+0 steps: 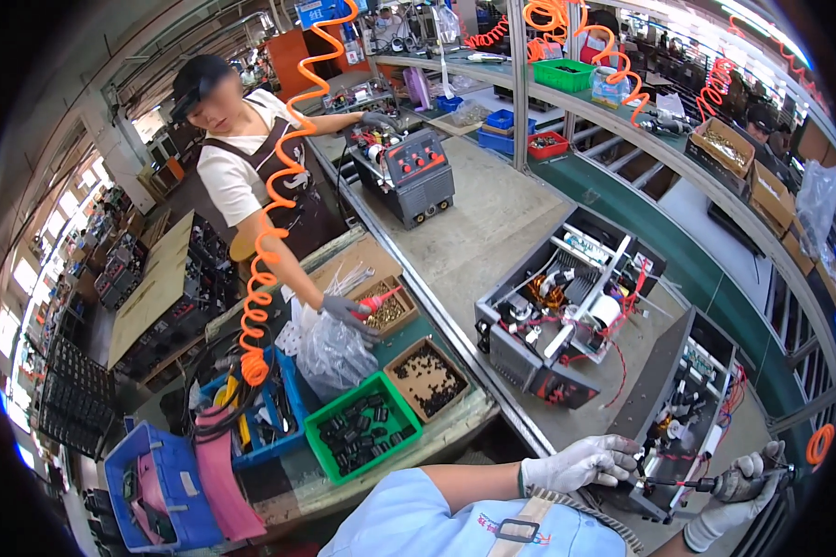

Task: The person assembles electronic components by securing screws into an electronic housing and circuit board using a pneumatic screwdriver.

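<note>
My right hand (721, 518), in a white glove, is wrapped round a power screwdriver (741, 485). Its long thin bit points left to the near end of an open-topped machine housing (692, 390). My left hand (581, 464), also gloved in white, is closed beside the bit's tip, with the fingertips pinched together. Whatever lies between those fingertips is too small to make out. Inside the housing are circuit boards, and red wires (736, 390) hang over its right side. Another open housing (567, 306), with copper coils and loose red wires, stands just beyond.
Across the bench a co-worker (279, 176) has one gloved hand by a machine (404, 172) and the other among parts boxes. A green bin (409, 408) of black parts and a cardboard box (427, 376) of small screws stand left. An orange coiled hose (267, 251) hangs there.
</note>
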